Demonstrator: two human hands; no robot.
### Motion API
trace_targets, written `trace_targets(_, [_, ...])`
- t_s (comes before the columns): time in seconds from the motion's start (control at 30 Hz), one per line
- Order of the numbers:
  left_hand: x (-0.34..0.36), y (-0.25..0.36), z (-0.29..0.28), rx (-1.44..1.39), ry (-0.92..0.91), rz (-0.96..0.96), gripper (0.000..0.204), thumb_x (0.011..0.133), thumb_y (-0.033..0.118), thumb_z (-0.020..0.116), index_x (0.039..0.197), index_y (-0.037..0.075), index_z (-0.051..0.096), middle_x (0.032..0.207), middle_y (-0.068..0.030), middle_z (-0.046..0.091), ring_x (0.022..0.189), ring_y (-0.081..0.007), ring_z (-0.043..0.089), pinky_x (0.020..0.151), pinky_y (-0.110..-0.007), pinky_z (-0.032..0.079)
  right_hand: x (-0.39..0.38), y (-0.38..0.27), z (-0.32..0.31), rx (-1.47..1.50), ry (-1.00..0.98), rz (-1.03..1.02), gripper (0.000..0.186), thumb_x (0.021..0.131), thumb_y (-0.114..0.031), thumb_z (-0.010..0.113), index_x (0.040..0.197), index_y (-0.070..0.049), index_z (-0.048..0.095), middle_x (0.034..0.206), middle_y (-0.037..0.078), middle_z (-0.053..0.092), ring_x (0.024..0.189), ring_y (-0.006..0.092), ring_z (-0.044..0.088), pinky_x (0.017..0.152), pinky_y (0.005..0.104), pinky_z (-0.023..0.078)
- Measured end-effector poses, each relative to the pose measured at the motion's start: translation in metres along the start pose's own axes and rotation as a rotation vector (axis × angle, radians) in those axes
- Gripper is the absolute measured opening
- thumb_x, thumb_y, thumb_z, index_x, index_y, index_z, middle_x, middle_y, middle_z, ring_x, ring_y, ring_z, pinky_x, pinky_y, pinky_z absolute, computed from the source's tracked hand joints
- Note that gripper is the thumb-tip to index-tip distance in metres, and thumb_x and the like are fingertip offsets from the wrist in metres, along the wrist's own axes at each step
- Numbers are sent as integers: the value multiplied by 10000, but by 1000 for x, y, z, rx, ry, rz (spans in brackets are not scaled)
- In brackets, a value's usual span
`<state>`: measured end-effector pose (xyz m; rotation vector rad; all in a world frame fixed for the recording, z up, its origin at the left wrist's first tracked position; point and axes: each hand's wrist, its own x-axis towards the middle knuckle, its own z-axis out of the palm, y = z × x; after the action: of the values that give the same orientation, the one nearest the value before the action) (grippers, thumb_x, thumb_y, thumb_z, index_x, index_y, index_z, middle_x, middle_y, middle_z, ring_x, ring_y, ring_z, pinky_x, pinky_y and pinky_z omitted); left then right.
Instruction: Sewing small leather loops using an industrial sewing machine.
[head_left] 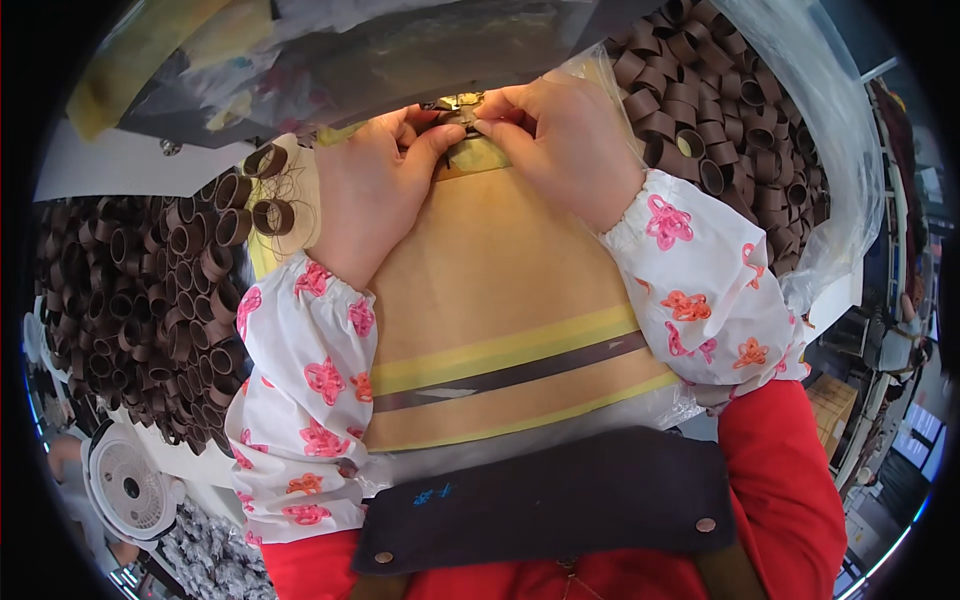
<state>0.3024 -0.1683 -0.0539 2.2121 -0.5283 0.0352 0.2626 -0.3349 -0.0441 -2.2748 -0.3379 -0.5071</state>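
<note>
Both my hands meet under the lit front of what looks like a sewing machine, close to a small shiny metal part. My left hand is closed, thumb and forefinger pinched together. Facing it, my right hand makes a similar pinch, and the two thumb tips almost touch. Something small and dark lies between the fingertips, mostly hidden by them. Below the hands spreads a tan work surface with yellow and dark tape strips. Left of my left wrist, a few brown rings lie among loose threads.
A big heap of brown rings covers the left side. More brown rings fill a clear plastic bag at the right. A white fan stands at the lower left. A dark flap lies across my lap.
</note>
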Motion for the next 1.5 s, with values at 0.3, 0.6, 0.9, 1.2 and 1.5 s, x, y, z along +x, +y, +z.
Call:
trace_targets(0.3, [2, 5, -4, 54, -32, -5, 281, 749, 250, 670, 843, -12, 637, 546, -65, 556, 476, -171, 544, 470, -288, 409, 2, 5, 3, -88, 4, -14, 77, 712, -77, 619, 746, -9, 623, 590, 105, 544, 542, 217, 541, 513, 311, 405])
trace_targets(0.6, [1, 1, -3, 44, -19, -2, 269, 740, 238, 681, 838, -9, 635, 524, -47, 529, 445, -123, 493, 446, -267, 374, 1, 5, 5, -82, -16, -7, 69, 697, -59, 619, 752, -17, 614, 622, 109, 542, 566, 225, 546, 517, 324, 411])
trace_targets(0.9, [1, 10, -4, 113, -22, 13, 269, 749, 252, 676, 838, 1, 635, 520, -41, 531, 446, -120, 490, 461, -267, 386, -5, 11, 6, 4, 44, -43, 75, 705, -46, 612, 737, -8, 555, 703, 101, 553, 590, 261, 551, 542, 357, 422])
trace_targets(1.2, [-28, 0, 0, 328, 180, 307, 204, 803, 219, 625, 696, 53, 575, 529, -40, 503, 483, -171, 462, 714, -316, 363, -11, -8, 7, -41, -127, 59, 143, 746, -158, 616, 778, -43, 537, 759, 94, 558, 701, 301, 575, 634, 373, 450])
trace_targets(1.5, [-70, -23, -89, 500, 39, 54, 92, 803, 178, 608, 778, 90, 601, 657, 8, 550, 649, -137, 491, 843, -306, 277, -39, 10, -117, -646, 66, -141, 90, 707, -64, 579, 794, -87, 570, 797, 59, 560, 713, 264, 577, 592, 354, 479])
